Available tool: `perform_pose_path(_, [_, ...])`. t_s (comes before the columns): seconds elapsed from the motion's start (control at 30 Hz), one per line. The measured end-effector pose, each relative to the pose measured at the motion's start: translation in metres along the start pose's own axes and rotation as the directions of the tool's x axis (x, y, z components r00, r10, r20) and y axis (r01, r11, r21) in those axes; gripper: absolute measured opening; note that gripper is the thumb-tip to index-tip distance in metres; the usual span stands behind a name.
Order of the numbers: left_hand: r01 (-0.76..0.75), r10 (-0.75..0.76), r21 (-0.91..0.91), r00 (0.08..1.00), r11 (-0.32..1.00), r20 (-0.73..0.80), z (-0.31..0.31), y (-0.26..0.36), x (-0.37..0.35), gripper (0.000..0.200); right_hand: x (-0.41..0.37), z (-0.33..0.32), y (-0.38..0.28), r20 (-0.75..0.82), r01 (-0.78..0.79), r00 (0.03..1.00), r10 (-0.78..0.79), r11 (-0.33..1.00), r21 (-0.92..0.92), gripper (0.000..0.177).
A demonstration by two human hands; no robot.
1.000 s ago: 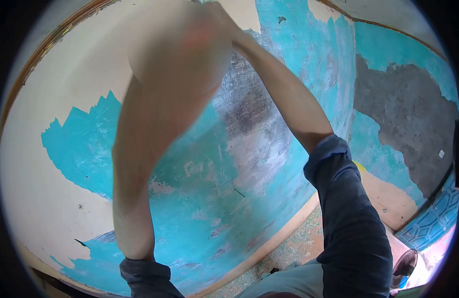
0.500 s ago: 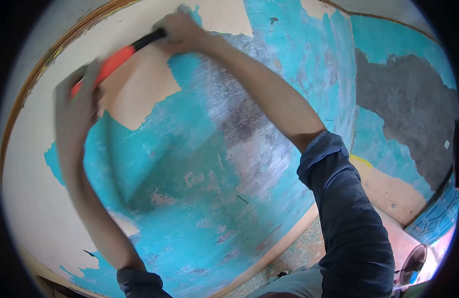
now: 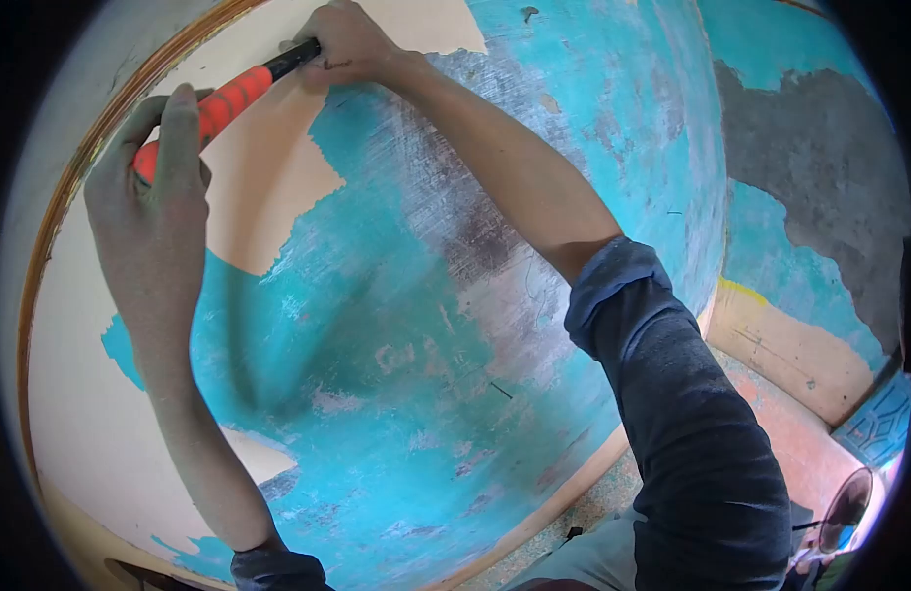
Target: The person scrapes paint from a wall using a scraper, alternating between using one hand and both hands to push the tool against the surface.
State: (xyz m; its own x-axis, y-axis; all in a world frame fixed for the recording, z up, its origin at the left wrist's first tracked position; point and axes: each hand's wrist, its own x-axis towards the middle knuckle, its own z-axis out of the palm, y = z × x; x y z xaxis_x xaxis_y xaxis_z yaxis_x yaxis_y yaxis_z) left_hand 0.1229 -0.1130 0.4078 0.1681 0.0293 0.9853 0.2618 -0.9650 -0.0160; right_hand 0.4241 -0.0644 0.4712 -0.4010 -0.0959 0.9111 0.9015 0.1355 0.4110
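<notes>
An orange-red and black rod-shaped handle (image 3: 234,103) lies at 11 o'clock in the view, in front of the wall, slanting with its black end toward 1 o'clock. The turquoise painted wall (image 3: 377,315) fills the middle, with a scuffed grey patch (image 3: 465,217) near the centre and a smooth cream layer (image 3: 91,424) from 8 round to 12. A thin brown border strip (image 3: 27,355) curves along the left. At 2 o'clock is a dark grey bare patch (image 3: 820,148) on the adjoining wall; at 4, a blue patterned panel (image 3: 881,419). Speckled floor (image 3: 598,502) shows at 5.

The left hand (image 3: 158,217), reaching up from 7 o'clock, closes round the orange-red part, one digit pointing up. The right hand (image 3: 349,47), its forearm slanting up from 4, is curled closed at the black end.
</notes>
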Motion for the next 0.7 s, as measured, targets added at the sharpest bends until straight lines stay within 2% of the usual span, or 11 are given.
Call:
perform_pose_path(0.17, [-0.068,0.071,-0.040,0.995,0.997,0.069,-0.003,0.020,-0.037,0.029,-0.026,0.007,-0.021,-0.049,0.064,0.997,-0.060,0.995,0.075,0.023])
perform_pose_path(0.23, [0.023,-0.004,-0.136,0.990,0.990,0.143,0.007,0.036,-0.057,0.025,-0.027,-0.011,-0.017,0.139,0.108,0.984,-0.115,0.993,0.051,0.019])
perform_pose_path(0.3, [0.077,-0.053,-0.223,0.992,0.972,0.112,0.028,0.026,-0.061,0.029,-0.025,-0.013,0.000,-0.002,0.345,0.937,-0.351,0.920,0.186,0.016])
perform_pose_path(0.33, [0.190,-0.148,-0.288,0.976,0.939,0.159,0.039,0.020,-0.056,0.031,-0.019,-0.018,0.024,0.250,0.270,0.930,-0.271,0.962,0.037,0.024])
perform_pose_path(0.37, [0.299,-0.236,-0.347,0.948,0.889,0.211,0.047,0.015,-0.052,0.034,-0.012,-0.027,0.011,0.256,0.271,0.927,-0.275,0.961,0.051,0.024])
perform_pose_path(0.43, [0.409,-0.306,-0.445,0.908,0.797,0.287,0.057,0.012,-0.046,0.037,0.013,-0.052,-0.024,0.558,0.243,0.820,0.130,0.802,-0.545,0.029])
perform_pose_path(0.47, [0.499,-0.346,-0.534,0.864,0.683,0.365,0.061,0.012,-0.047,0.040,0.010,-0.054,-0.016,0.566,0.257,0.815,0.120,0.801,-0.540,0.029])
perform_pose_path(0.53, [0.532,-0.381,-0.615,0.846,0.582,0.372,0.083,0.011,-0.068,0.040,-0.016,-0.051,0.011,0.127,0.265,0.958,-0.256,0.962,-0.060,0.027])
perform_pose_path(0.6, [0.542,-0.419,-0.716,0.829,0.440,0.370,0.105,0.016,-0.094,0.042,-0.059,-0.046,-0.012,-0.032,0.131,0.991,-0.132,0.991,-0.027,0.028])
perform_pose_path(0.63, [0.534,-0.432,-0.747,0.826,0.396,0.361,0.115,0.021,-0.106,0.043,-0.079,-0.051,-0.032,-0.198,-0.004,0.980,0.007,1.000,0.018,0.049])
perform_pose_path(0.7, [0.556,-0.413,-0.791,0.802,0.253,0.431,0.134,0.028,-0.125,0.044,-0.115,-0.081,-0.079,-0.181,-0.058,0.981,0.064,0.998,0.039,0.061])
